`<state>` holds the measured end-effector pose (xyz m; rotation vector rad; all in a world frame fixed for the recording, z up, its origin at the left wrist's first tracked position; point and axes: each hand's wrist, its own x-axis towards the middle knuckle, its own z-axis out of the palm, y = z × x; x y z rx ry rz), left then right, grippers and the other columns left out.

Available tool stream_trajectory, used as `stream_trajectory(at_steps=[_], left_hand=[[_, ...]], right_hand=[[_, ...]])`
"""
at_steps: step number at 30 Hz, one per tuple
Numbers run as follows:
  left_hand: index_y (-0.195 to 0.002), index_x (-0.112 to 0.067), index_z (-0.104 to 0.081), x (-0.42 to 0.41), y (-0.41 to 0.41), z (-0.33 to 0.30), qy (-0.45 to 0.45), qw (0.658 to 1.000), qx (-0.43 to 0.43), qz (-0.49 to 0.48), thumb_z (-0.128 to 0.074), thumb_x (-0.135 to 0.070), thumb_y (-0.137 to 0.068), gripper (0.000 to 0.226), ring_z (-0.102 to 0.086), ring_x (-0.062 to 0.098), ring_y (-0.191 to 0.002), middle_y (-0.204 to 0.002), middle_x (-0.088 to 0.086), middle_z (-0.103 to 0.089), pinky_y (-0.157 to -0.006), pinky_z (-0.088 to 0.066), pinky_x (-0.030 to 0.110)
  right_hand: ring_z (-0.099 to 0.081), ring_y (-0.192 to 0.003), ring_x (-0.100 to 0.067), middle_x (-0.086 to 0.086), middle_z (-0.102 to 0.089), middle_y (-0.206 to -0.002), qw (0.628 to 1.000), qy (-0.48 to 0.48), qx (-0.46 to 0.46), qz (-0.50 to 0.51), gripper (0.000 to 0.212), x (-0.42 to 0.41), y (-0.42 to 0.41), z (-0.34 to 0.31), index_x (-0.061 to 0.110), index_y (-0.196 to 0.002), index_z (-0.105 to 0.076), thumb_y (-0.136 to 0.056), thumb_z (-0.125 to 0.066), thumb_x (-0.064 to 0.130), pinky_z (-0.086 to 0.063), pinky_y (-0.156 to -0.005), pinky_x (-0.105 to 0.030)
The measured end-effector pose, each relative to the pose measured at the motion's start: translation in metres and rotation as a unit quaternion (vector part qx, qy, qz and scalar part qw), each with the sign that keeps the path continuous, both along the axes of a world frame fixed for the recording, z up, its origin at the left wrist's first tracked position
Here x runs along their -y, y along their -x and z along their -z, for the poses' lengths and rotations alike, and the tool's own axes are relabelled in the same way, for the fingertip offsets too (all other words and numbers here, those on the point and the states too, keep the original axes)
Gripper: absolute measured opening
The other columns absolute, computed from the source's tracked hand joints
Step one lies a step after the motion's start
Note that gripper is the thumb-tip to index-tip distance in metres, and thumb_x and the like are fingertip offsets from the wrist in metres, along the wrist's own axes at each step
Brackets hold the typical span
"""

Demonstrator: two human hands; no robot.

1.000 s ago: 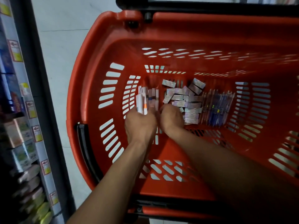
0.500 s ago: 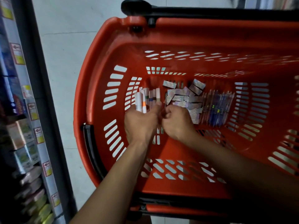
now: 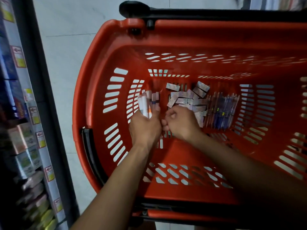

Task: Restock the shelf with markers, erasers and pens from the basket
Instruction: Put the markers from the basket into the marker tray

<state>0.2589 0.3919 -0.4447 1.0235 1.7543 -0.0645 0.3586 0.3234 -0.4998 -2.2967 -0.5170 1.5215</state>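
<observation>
Both my hands are inside the red basket [image 3: 93, 90]. My left hand [image 3: 145, 128] grips a bundle of white markers [image 3: 147, 103] that stick out away from me. My right hand [image 3: 181, 123] sits just to the right of it with its fingers curled, and I see nothing in it. A heap of small boxed erasers [image 3: 187, 98] lies on the basket floor beyond my right hand. To the right of the erasers lies a row of blue and clear pens [image 3: 222, 110].
The shelf [image 3: 31, 130] runs along the left edge, with price tags on its rails and boxed goods on its levels. A dark upright post stands between the shelf and the basket. The black basket handle [image 3: 136, 9] crosses the top. Pale floor tiles lie between.
My left hand has gathered the markers into a tighter bundle and lifted them a little. My right hand has drawn back from the markers and curled. The view has shifted slightly right.
</observation>
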Motion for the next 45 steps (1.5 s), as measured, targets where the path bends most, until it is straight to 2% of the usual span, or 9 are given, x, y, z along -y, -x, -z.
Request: stream_trajectory(at_steps=[8, 16, 19, 21, 23, 28, 36, 39, 45], left_hand=[[-0.064, -0.023, -0.057, -0.003, 0.004, 0.005, -0.096, 0.994, -0.026, -0.039, -0.079, -0.031, -0.090, 0.034, -0.056, 0.002, -0.044, -0.052, -0.016, -0.062, -0.053, -0.045, 0.027], [-0.087, -0.020, -0.071, 0.002, 0.000, -0.003, -0.063, 0.996, 0.006, -0.056, -0.080, -0.031, -0.089, 0.015, -0.073, 0.013, -0.065, -0.076, -0.003, -0.074, -0.063, -0.063, 0.036], [-0.074, -0.024, -0.067, 0.000, 0.001, -0.014, -0.077, 0.996, 0.020, -0.049, -0.078, -0.030, -0.090, 0.020, -0.065, 0.006, -0.053, -0.063, -0.009, -0.068, -0.056, -0.056, 0.033], [-0.064, -0.033, -0.067, -0.001, -0.001, -0.027, -0.070, 0.996, 0.030, -0.045, -0.075, -0.028, -0.092, 0.029, -0.056, 0.003, -0.046, -0.054, -0.013, -0.061, -0.056, -0.048, 0.030], [-0.061, -0.034, -0.066, -0.001, -0.004, -0.047, -0.060, 0.997, 0.039, -0.041, -0.073, -0.026, -0.094, 0.035, -0.054, 0.002, -0.046, -0.052, -0.014, -0.060, -0.059, -0.046, 0.031], [-0.085, -0.016, -0.068, 0.003, -0.012, -0.123, -0.043, 0.995, 0.094, -0.010, -0.071, -0.028, -0.097, 0.017, -0.073, 0.029, -0.073, -0.081, 0.010, -0.075, -0.072, -0.062, 0.056], [-0.091, -0.018, -0.077, 0.010, 0.004, -0.273, -0.036, 0.989, 0.137, -0.032, -0.083, -0.039, -0.088, 0.022, -0.069, 0.010, -0.056, -0.070, -0.003, -0.075, -0.053, -0.051, 0.026], [-0.092, -0.017, -0.076, 0.022, 0.008, -0.338, -0.038, 0.978, 0.202, -0.041, -0.081, -0.034, -0.090, 0.019, -0.063, 0.005, -0.048, -0.059, -0.008, -0.068, -0.044, -0.047, 0.019], [-0.092, -0.012, -0.075, 0.055, 0.001, -0.449, -0.056, 0.962, 0.268, -0.001, -0.084, -0.034, -0.088, 0.023, -0.042, 0.019, -0.054, -0.065, 0.009, -0.056, -0.050, -0.038, 0.030]], right_hand=[[-0.071, -0.096, -0.036, -0.014, -0.073, -0.101, 0.974, 0.099, 0.175, -0.103, 0.022, -0.022, 0.032, 0.047, 0.013, -0.097, -0.075, -0.100, -0.058, 0.027, -0.041, -0.066, -0.031], [-0.067, -0.106, -0.040, -0.018, -0.072, -0.107, 0.985, 0.098, 0.106, -0.093, 0.034, -0.037, 0.037, 0.042, 0.010, -0.090, -0.071, -0.099, -0.055, 0.038, -0.038, -0.075, -0.038], [-0.069, -0.099, -0.040, -0.018, -0.071, -0.100, 0.985, 0.074, 0.118, -0.099, 0.035, -0.028, 0.036, 0.021, 0.012, -0.078, -0.063, -0.099, -0.055, 0.039, -0.037, -0.070, -0.035], [-0.069, -0.099, -0.039, -0.019, -0.071, -0.103, 0.982, 0.072, 0.140, -0.104, 0.028, -0.022, 0.033, 0.004, 0.011, -0.099, -0.068, -0.100, -0.056, 0.037, -0.040, -0.069, -0.035], [-0.068, -0.098, -0.037, -0.014, -0.071, -0.104, 0.982, 0.080, 0.146, -0.092, 0.028, -0.016, 0.029, -0.020, 0.010, -0.114, -0.063, -0.104, -0.053, 0.035, -0.043, -0.069, -0.035], [-0.054, -0.073, -0.021, 0.007, -0.055, -0.079, 0.996, -0.023, 0.081, 0.004, 0.008, 0.002, 0.014, -0.111, 0.024, -0.098, -0.054, -0.104, -0.048, 0.024, -0.030, -0.052, -0.030], [-0.059, -0.063, -0.008, 0.003, -0.066, -0.076, 0.986, -0.148, 0.079, 0.010, 0.010, 0.048, -0.018, -0.304, 0.029, -0.107, -0.061, -0.097, -0.057, 0.027, -0.039, -0.048, -0.022], [-0.062, -0.060, -0.017, -0.001, -0.066, -0.073, 0.976, -0.194, 0.094, -0.032, 0.009, 0.069, -0.029, -0.376, 0.027, -0.108, -0.060, -0.100, -0.059, 0.029, -0.050, -0.053, -0.039], [-0.055, -0.061, -0.012, 0.004, -0.057, -0.067, 0.944, -0.271, 0.149, -0.115, 0.013, 0.110, -0.034, -0.488, 0.029, -0.101, -0.061, -0.100, -0.055, 0.040, -0.046, -0.054, -0.040]])
